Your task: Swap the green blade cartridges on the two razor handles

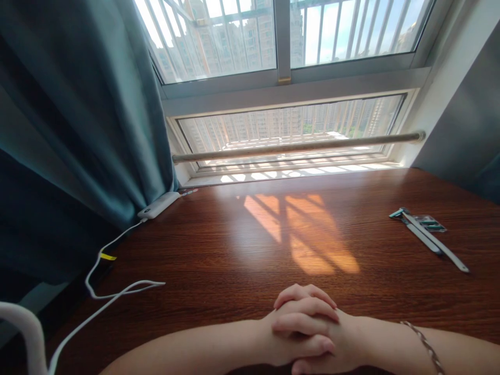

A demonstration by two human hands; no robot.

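My left hand (280, 333) and my right hand (347, 341) are clasped together at the near edge of a dark reddish-brown wooden table (219, 234). Their fingers are interlaced and folded over one another, and I see no object between them. Parts of the fingers and both palms are hidden by the clasp. A braided bracelet (424, 341) circles my right wrist. To the right, apart from my hands, lie two slim pale-handled tools (435, 242), one with a teal head. Beside them is a small clear packet (429, 223) with dark green pieces inside.
A white box-shaped device (159, 205) with a white cable (111, 297) lies at the left, against a blue-grey curtain (89, 104). A curved white tube (27, 328) rises at the lower left. Beyond the table, a metal rail (297, 148) crosses before the window.
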